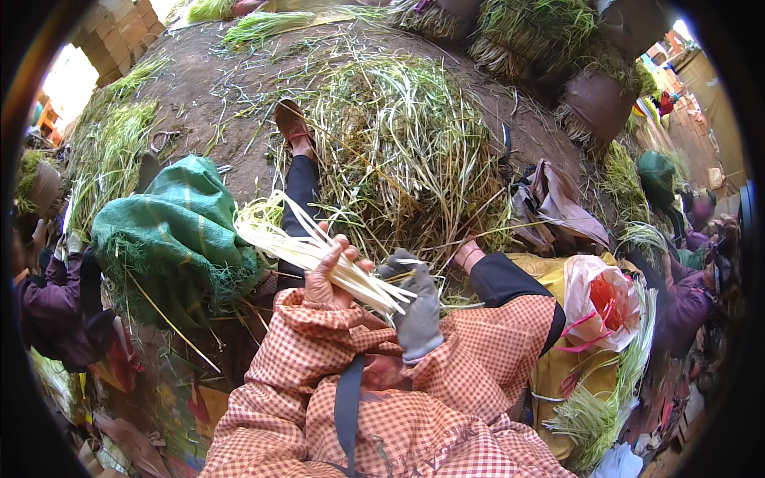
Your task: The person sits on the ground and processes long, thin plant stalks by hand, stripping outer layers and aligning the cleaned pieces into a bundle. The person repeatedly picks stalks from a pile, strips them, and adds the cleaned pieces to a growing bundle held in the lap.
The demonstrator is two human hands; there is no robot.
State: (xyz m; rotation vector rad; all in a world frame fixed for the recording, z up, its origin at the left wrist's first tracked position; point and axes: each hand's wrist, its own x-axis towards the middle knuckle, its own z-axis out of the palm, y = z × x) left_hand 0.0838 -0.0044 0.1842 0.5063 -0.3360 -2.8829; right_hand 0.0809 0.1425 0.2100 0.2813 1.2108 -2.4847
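A bundle of pale green-white plant stalks [311,254] lies across my bare left hand [334,272], whose fingers are wrapped around it. Its looped, bushy end points up and left, and the straight ends reach down and right. Close by these straight ends is my right hand [415,310] in a grey glove. Its fingers are curled, and a thin pale strand shows at the fingertips; whether the glove grips it is unclear. Between my legs spreads a large heap of loose green and straw-coloured stalks [412,143].
A green woven sack [173,233] bulges at my left. On my right, a white plastic bag [600,305] with red strips inside rests on yellow sacking [544,382], beside more stalks [597,412]. Other people [60,310] sit on both sides. Tied bundles [532,36] stand at the back.
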